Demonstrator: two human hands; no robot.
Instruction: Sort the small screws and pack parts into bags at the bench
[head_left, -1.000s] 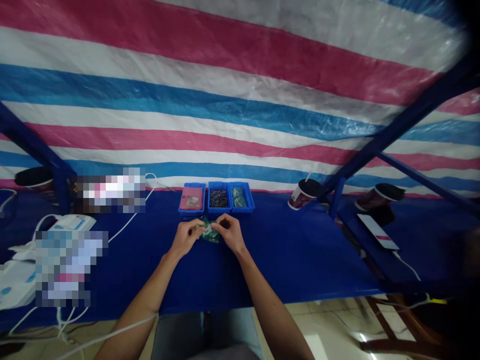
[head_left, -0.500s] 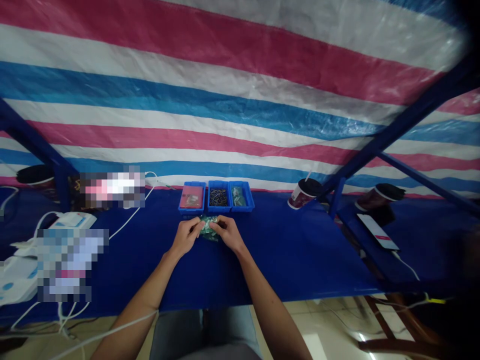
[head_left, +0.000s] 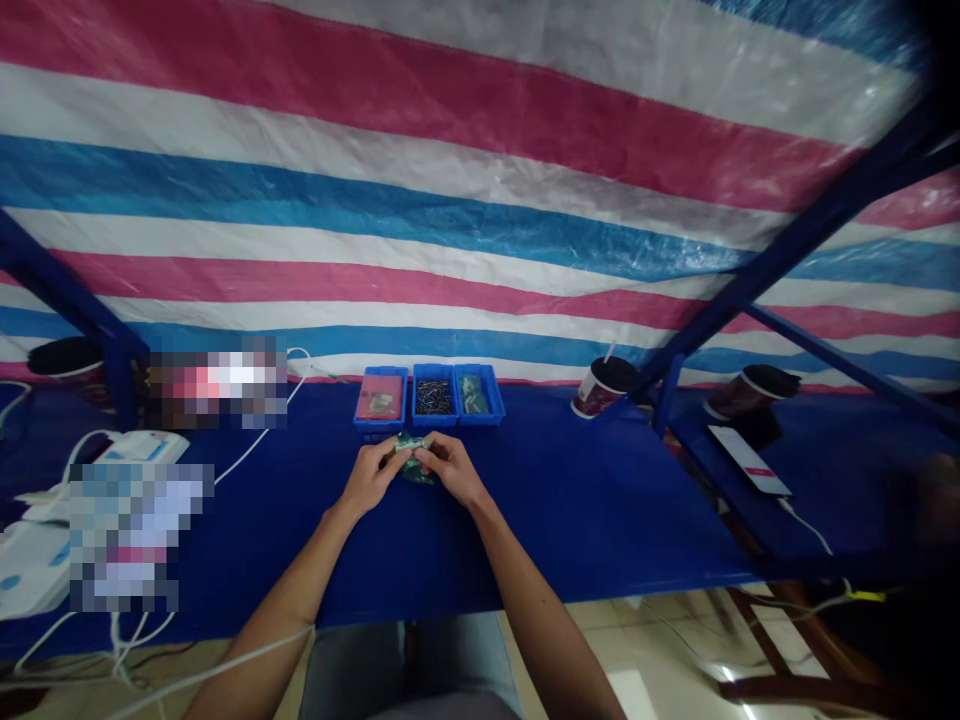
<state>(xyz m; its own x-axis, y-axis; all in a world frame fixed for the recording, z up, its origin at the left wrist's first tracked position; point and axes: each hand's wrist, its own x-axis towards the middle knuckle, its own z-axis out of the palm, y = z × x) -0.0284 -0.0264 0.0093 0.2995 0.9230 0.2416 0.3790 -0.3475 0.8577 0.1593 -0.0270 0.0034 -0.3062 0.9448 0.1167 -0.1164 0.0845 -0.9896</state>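
Head view: left grip (head_left: 369, 476), right grip (head_left: 455, 468) both pinching crinkled green packet (head_left: 420, 472) near blue bins (head_left: 436, 420).

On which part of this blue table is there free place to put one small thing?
Widest: the bare tabletop between right arm, lidded cup and right edge. Smaller: between left arm and white power strips. Crowded: the left end, with cables, and the middle, with green plastic packet and three blue bins.

Tarpaulin-walled (head_left: 420, 225) workshop, small parts bins (head_left: 436, 419)
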